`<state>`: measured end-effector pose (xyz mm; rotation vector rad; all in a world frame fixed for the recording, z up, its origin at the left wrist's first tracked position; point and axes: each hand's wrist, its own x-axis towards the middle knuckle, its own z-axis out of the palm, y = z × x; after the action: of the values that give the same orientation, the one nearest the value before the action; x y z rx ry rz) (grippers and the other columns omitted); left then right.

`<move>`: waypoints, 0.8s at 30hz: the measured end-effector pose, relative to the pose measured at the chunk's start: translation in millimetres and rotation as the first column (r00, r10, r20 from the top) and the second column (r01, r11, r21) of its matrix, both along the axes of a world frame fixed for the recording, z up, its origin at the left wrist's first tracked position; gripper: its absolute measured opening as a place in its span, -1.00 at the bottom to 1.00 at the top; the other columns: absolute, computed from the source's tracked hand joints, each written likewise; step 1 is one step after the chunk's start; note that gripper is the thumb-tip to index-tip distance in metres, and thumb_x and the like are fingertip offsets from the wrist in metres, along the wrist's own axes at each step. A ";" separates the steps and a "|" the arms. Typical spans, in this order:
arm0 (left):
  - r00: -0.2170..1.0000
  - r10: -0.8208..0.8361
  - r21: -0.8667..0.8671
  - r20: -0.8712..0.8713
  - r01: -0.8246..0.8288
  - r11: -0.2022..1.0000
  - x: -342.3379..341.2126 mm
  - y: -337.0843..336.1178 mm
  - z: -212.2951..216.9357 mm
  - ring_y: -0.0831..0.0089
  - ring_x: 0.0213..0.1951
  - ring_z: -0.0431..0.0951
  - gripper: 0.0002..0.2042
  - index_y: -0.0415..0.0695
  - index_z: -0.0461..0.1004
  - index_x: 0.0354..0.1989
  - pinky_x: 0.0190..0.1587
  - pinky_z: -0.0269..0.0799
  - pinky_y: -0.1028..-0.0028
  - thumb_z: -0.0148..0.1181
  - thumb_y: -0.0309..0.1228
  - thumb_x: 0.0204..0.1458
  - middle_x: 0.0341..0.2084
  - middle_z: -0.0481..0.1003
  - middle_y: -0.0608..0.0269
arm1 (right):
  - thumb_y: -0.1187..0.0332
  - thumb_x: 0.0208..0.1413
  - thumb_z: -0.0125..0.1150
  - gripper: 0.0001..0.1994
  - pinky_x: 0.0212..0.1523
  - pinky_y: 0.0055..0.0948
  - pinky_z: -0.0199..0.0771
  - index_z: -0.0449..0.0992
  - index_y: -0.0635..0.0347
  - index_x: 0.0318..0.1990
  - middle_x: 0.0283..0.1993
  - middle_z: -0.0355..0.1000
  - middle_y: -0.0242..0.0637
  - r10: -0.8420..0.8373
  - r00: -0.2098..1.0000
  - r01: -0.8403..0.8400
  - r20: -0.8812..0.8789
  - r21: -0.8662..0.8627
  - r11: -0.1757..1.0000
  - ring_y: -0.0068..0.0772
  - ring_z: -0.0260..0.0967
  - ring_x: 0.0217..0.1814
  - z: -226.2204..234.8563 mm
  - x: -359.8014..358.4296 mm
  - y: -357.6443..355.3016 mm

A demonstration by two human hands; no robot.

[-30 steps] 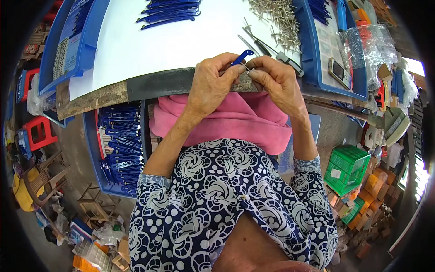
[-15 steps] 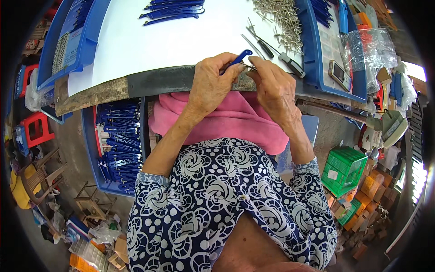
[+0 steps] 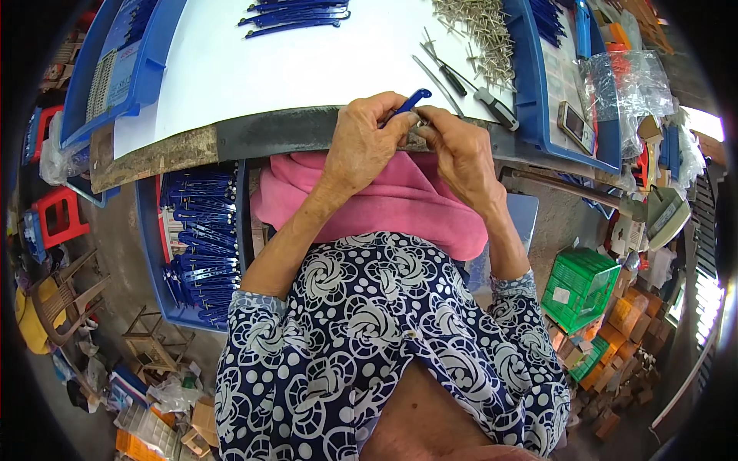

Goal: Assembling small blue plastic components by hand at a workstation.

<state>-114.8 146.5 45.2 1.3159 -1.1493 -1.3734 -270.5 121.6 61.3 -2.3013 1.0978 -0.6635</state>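
Observation:
My left hand (image 3: 361, 142) is closed on a slim dark-blue strip (image 3: 416, 99) with a rounded end, held just above the table's front edge. Close against it, my right hand (image 3: 465, 150) has its thumb and fingers pinched at the strip's side. A bit of metal shows between the two hands, too small and covered to name. Beyond them on white paper (image 3: 307, 77) lie several similar blue strips (image 3: 296, 17) and a heap of small T-shaped metal pins (image 3: 492, 42). Two screwdrivers (image 3: 498, 108) and a thin pointed metal tool (image 3: 437, 83) rest near my right hand.
Blue trays (image 3: 146, 81) flank the paper; the right one holds a mobile phone (image 3: 576, 127). Below the table's left side, a blue bin (image 3: 150, 253) is full of blue strips. Pink cloth (image 3: 369, 207) covers my lap. A green crate (image 3: 580, 288) stands at right, a red stool (image 3: 60, 217) at left.
My right hand has moved slightly left, its fingertips now nearer my left fingers. The metal bit that showed between the hands is more covered. The blue strip has shifted slightly.

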 end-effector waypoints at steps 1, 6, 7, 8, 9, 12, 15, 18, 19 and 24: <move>1.000 0.001 -0.001 0.000 -0.001 1.000 -1.5 0.0 -1.7 0.76 -0.58 0.29 -0.87 -0.30 0.46 -0.32 -0.54 0.20 0.74 0.07 -0.48 0.05 -0.66 0.37 0.44 | 0.56 -0.04 0.12 -0.79 -0.42 -0.44 0.39 0.42 0.32 -0.20 -0.39 0.44 -0.03 0.001 1.000 -0.001 0.000 -0.001 1.000 -0.09 0.44 -0.39 -0.7 1.7 1.0; 0.997 0.065 -0.077 -0.032 -0.067 0.995 -2.3 -0.6 -6.3 0.69 -0.66 0.27 -0.87 -0.32 0.47 -0.40 -0.62 0.20 0.61 0.08 -0.48 -0.03 -0.76 0.33 0.37 | 0.58 -0.12 0.17 -0.78 -0.48 -0.35 0.37 0.43 0.25 -0.24 -0.42 0.43 -0.08 -0.082 0.993 0.068 -0.085 -0.162 0.984 -0.07 0.42 -0.42 -4.6 8.0 5.2; 0.997 0.064 -0.078 -0.033 -0.066 0.995 -1.7 -0.9 -5.9 0.69 -0.66 0.27 -0.87 -0.32 0.47 -0.40 -0.62 0.20 0.61 0.08 -0.48 -0.03 -0.76 0.33 0.37 | 0.58 -0.12 0.17 -0.78 -0.48 -0.35 0.37 0.43 0.25 -0.24 -0.42 0.43 -0.08 -0.084 0.993 0.069 -0.086 -0.163 0.984 -0.07 0.42 -0.42 -4.2 7.6 5.3; 0.999 0.027 -0.054 -0.036 -0.029 0.998 -0.8 -1.3 -5.0 0.72 -0.62 0.28 -0.87 -0.31 0.46 -0.36 -0.58 0.20 0.67 0.08 -0.48 0.01 -0.70 0.35 0.41 | 0.57 -0.10 0.16 -0.78 -0.46 -0.37 0.37 0.42 0.27 -0.22 -0.42 0.43 -0.07 -0.087 0.993 0.077 -0.074 -0.133 0.988 -0.08 0.42 -0.41 -3.6 6.9 5.2; 0.999 -0.005 -0.029 -0.040 0.004 1.000 0.5 -1.3 -4.6 0.75 -0.58 0.28 -0.86 -0.30 0.46 -0.32 -0.53 0.20 0.73 0.08 -0.47 0.04 -0.65 0.37 0.45 | 0.56 -0.09 0.16 -0.77 -0.45 -0.38 0.38 0.42 0.29 -0.20 -0.41 0.44 -0.06 -0.088 0.994 0.082 -0.061 -0.101 0.992 -0.09 0.43 -0.41 -3.4 6.6 4.8; 0.998 -0.006 -0.015 -0.069 0.005 1.000 3.0 -1.4 -5.6 0.75 -0.58 0.27 -0.87 -0.30 0.46 -0.33 -0.53 0.20 0.73 0.08 -0.48 0.03 -0.65 0.36 0.46 | 0.55 -0.02 0.10 -0.78 -0.41 -0.42 0.38 0.41 0.32 -0.16 -0.42 0.43 -0.06 -0.062 0.997 0.060 0.040 0.042 0.997 -0.18 0.43 -0.43 -2.3 5.1 2.7; 0.999 -0.013 -0.012 -0.045 0.013 1.000 6.3 -1.9 -8.0 0.75 -0.59 0.26 -0.87 -0.30 0.46 -0.34 -0.54 0.19 0.73 0.08 -0.48 0.03 -0.66 0.35 0.46 | 0.55 0.03 0.04 -0.78 -0.38 -0.46 0.38 0.40 0.32 -0.13 -0.43 0.43 -0.08 -0.046 0.996 0.031 0.083 0.179 0.983 -0.27 0.41 -0.44 4.0 4.3 2.3; 0.999 -0.018 -0.001 -0.041 0.018 1.000 4.6 -1.8 -10.1 0.75 -0.59 0.25 -0.88 -0.30 0.46 -0.34 -0.54 0.17 0.73 0.07 -0.49 0.03 -0.67 0.35 0.46 | 0.56 0.05 0.01 -0.79 -0.38 -0.49 0.37 0.41 0.32 -0.13 -0.46 0.43 -0.13 -0.038 0.998 0.029 0.053 0.165 0.986 -0.37 0.39 -0.46 -3.1 1.2 -0.2; 0.999 -0.016 0.001 -0.040 0.016 1.000 4.9 -1.8 -10.3 0.75 -0.59 0.25 -0.88 -0.30 0.46 -0.34 -0.54 0.17 0.73 0.07 -0.49 0.03 -0.67 0.35 0.46 | 0.56 0.05 0.01 -0.79 -0.38 -0.49 0.37 0.41 0.32 -0.13 -0.46 0.43 -0.13 -0.036 0.998 0.027 0.053 0.167 0.986 -0.37 0.39 -0.46 -5.1 0.6 -0.7; 0.999 -0.017 0.028 -0.044 0.019 0.999 7.6 -1.6 -9.1 0.75 -0.60 0.24 -0.87 -0.30 0.46 -0.35 -0.56 0.16 0.73 0.07 -0.48 0.02 -0.68 0.34 0.46 | 0.53 0.02 0.09 -0.81 -0.41 -0.57 0.34 0.41 0.36 -0.17 -0.50 0.43 -0.24 -0.105 0.994 0.102 -0.001 0.267 0.958 -0.57 0.33 -0.46 -3.8 4.5 -1.2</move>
<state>-107.2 144.9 36.2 1.2918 -1.1182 -1.4299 -266.0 120.4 57.4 -2.0193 1.2279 -0.5315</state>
